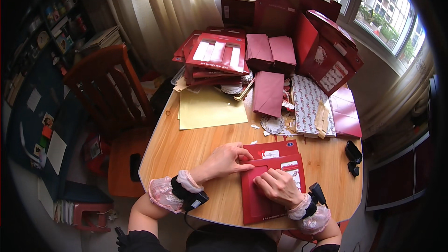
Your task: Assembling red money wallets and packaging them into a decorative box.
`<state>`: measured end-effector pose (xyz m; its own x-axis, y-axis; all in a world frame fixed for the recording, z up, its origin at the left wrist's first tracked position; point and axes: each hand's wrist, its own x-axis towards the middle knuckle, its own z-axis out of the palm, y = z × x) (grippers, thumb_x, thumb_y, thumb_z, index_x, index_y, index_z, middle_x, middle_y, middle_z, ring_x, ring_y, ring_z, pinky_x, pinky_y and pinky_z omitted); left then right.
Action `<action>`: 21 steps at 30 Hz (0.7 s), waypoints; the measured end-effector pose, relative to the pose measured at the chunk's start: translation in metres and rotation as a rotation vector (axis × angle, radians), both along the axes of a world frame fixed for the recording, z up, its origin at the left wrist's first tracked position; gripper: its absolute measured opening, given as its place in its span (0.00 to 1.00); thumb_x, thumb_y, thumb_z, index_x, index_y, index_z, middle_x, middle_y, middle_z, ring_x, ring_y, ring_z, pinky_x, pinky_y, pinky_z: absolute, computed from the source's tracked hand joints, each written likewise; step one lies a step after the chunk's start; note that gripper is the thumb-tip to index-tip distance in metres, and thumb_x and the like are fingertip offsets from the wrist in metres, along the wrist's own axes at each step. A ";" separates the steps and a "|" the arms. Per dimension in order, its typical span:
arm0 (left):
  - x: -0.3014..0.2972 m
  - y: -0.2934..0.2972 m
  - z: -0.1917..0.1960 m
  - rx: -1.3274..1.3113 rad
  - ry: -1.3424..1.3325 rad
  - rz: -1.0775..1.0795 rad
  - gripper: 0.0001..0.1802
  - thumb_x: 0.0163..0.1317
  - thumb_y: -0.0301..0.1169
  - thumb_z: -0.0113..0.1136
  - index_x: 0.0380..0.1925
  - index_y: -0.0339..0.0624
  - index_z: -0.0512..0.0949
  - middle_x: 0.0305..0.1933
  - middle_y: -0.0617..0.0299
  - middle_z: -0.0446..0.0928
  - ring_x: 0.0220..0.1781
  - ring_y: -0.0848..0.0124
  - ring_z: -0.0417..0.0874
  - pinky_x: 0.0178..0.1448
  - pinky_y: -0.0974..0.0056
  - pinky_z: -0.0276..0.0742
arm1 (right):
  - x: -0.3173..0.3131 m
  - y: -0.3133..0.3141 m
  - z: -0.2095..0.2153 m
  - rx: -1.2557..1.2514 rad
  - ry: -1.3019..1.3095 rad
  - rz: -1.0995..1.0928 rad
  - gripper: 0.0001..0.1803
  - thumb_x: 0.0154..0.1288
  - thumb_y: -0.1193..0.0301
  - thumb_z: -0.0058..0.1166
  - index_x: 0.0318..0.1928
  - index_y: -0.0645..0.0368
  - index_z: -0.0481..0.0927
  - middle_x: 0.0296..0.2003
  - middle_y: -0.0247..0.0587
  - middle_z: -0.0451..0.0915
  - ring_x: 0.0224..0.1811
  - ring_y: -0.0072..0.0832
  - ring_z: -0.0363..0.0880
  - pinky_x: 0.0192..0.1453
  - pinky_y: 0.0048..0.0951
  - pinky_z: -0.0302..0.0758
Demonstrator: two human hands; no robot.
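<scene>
A dark red cardboard sleeve [252,200] with window cut-outs lies at the table's front edge, its upper back flap [289,147] showing behind the front panel. At the upper left edge of that panel, my left hand [226,159] pinches the card between thumb and fingers. My right hand [280,187] rests on the front with its fingers curled down over the windows. Whatever those fingertips may hold is hidden beneath them. Right of my right hand, a small white patterned insert [291,170] shows through one window.
Beyond my hands are stacked red sleeves [217,51], a yellow sheet [210,109], pink envelopes [268,93], patterned card [310,98] and a round lacy paper piece [272,124]. Red cardboard pieces [275,11] stand by the window. A black case [353,151] sits right; a wooden chair [109,84] stands left.
</scene>
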<state>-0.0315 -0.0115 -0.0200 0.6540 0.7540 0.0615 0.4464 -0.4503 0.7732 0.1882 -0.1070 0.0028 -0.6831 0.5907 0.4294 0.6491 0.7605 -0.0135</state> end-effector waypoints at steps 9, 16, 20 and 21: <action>0.000 0.000 0.002 0.008 0.004 -0.012 0.18 0.58 0.46 0.72 0.41 0.46 0.88 0.33 0.64 0.78 0.33 0.71 0.80 0.39 0.65 0.76 | 0.000 -0.002 -0.001 0.016 -0.004 0.020 0.06 0.62 0.71 0.61 0.29 0.58 0.78 0.24 0.32 0.70 0.28 0.26 0.74 0.29 0.28 0.70; 0.000 -0.001 0.002 -0.003 0.001 -0.013 0.18 0.59 0.46 0.72 0.41 0.47 0.87 0.33 0.64 0.78 0.33 0.71 0.80 0.38 0.65 0.76 | -0.001 -0.001 0.000 0.008 -0.003 0.018 0.06 0.62 0.71 0.60 0.30 0.59 0.79 0.25 0.32 0.70 0.29 0.26 0.74 0.29 0.27 0.71; 0.000 0.000 0.002 0.006 0.007 -0.012 0.17 0.58 0.46 0.72 0.41 0.47 0.87 0.33 0.64 0.78 0.33 0.71 0.80 0.38 0.65 0.76 | 0.001 -0.001 -0.003 -0.038 -0.009 0.010 0.06 0.62 0.70 0.62 0.34 0.59 0.81 0.26 0.32 0.71 0.30 0.26 0.74 0.29 0.29 0.72; 0.001 0.000 0.001 0.013 0.005 -0.014 0.17 0.58 0.46 0.72 0.41 0.47 0.87 0.33 0.64 0.78 0.32 0.71 0.79 0.38 0.65 0.76 | 0.002 -0.001 -0.004 -0.038 -0.009 0.008 0.06 0.62 0.70 0.62 0.34 0.59 0.81 0.26 0.32 0.71 0.30 0.26 0.74 0.29 0.29 0.72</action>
<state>-0.0308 -0.0113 -0.0186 0.6647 0.7440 0.0679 0.4441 -0.4666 0.7649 0.1899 -0.1082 -0.0010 -0.6917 0.6009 0.4006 0.6432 0.7648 -0.0366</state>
